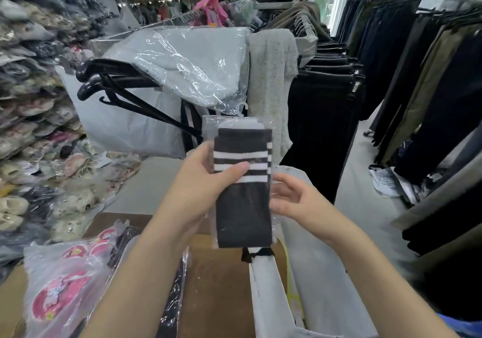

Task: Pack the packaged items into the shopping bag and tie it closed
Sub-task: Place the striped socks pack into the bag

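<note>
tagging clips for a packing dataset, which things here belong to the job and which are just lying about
job: striped sock pack, left hand, right hand, white shopping bag, pink pack
lying about: black hangers, grey wrapped garment, hung trousers, shelf piles

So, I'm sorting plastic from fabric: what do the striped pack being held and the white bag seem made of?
Striped pack: dark matte knit fabric with white bands, inside a clear glossy plastic sleeve, shown by its shiny crinkled edges. White bag: probably thin matte plastic film, smooth with soft folds; non-woven fabric is possible.

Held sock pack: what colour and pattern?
Dark brown socks with white stripes, in clear plastic; head view.
</note>
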